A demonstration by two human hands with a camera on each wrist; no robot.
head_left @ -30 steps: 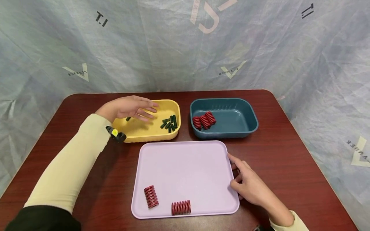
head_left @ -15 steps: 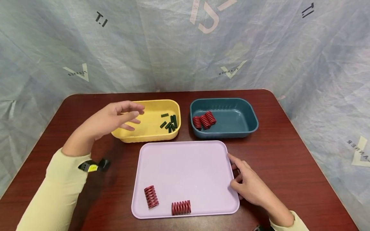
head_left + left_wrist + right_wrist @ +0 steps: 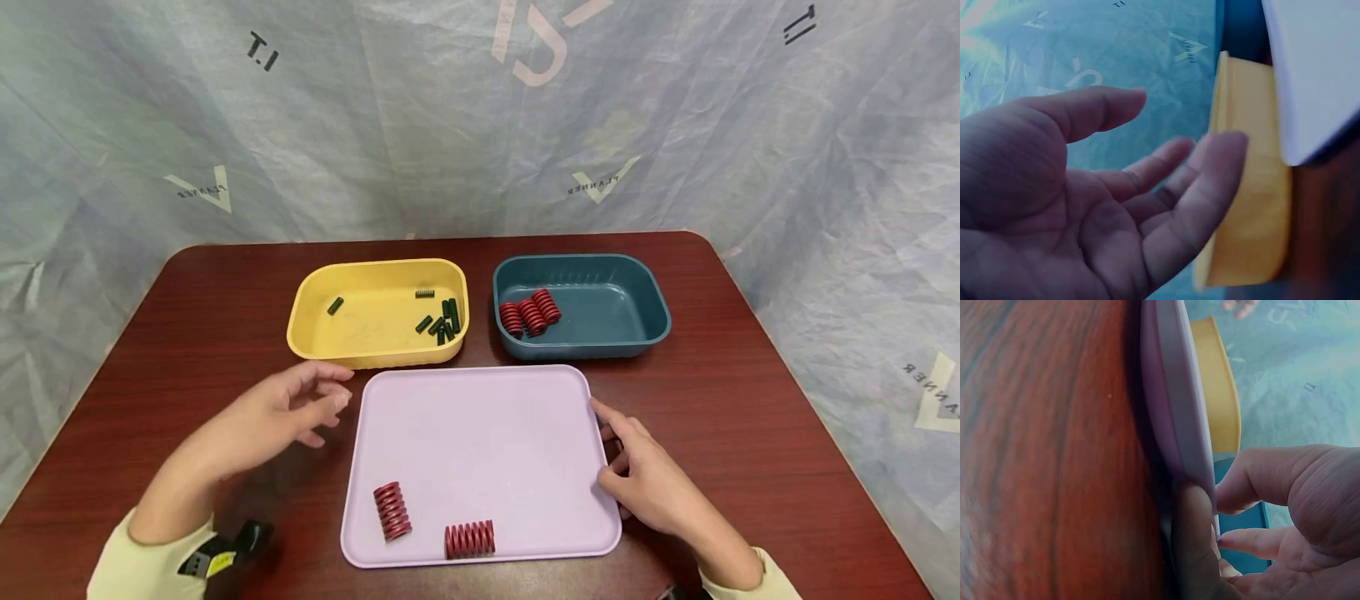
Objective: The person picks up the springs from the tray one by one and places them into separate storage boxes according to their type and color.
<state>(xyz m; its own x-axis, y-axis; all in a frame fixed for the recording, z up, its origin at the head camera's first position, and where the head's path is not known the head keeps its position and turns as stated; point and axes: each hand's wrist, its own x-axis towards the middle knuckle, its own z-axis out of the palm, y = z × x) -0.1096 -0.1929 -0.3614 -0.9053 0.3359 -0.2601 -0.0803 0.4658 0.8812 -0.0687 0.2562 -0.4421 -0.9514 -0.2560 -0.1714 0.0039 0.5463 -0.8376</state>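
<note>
My left hand (image 3: 273,417) hovers over the table left of the lilac tray, fingers loosely bent, holding nothing; the left wrist view shows its bare palm (image 3: 1104,231). The tray (image 3: 480,450) lies flat with two red coil springs near its front edge: one spring (image 3: 393,511) at the left, another spring (image 3: 470,539) lying crosswise. At the tray's right edge my right hand (image 3: 648,479) grips the rim (image 3: 1200,425), thumb on one side and a finger on the other.
Behind the tray stand a yellow bin (image 3: 375,357) with several small dark green springs (image 3: 437,326) and a teal bin (image 3: 600,343) with three red springs (image 3: 532,317) at its left. A pale printed sheet (image 3: 450,125) hangs behind the wooden table (image 3: 750,400).
My left hand has drawn back from over the yellow bin, toward me and down beside the tray. One green spring in the bin has shifted toward the back. My right hand has stayed put.
</note>
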